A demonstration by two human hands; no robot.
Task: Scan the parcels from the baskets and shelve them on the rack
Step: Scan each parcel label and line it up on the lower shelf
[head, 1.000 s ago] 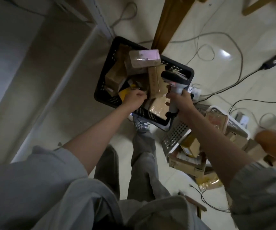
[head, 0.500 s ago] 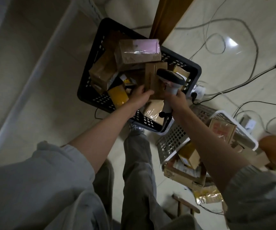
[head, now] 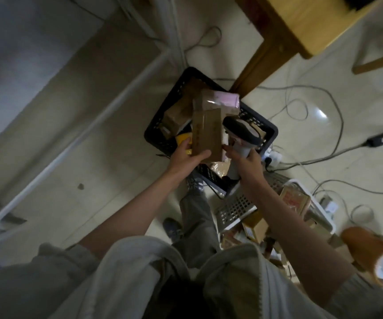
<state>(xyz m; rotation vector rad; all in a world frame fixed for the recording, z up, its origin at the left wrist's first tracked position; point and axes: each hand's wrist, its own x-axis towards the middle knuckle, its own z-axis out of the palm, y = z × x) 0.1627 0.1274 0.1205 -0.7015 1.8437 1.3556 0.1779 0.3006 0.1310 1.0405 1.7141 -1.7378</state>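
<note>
Left hand (head: 187, 157) now grips a long brown parcel (head: 206, 132), lifted clear above the black basket (head: 160, 134) since half a second ago; right hand (head: 247, 161) wraps the barcode scanner (head: 241, 134) handle beside it; scan likely next, shelving pending.

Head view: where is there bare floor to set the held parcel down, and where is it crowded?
Bare: floor between rack rail and black basket. Crowded: both baskets, white basket too; cables right of the black one.
</note>
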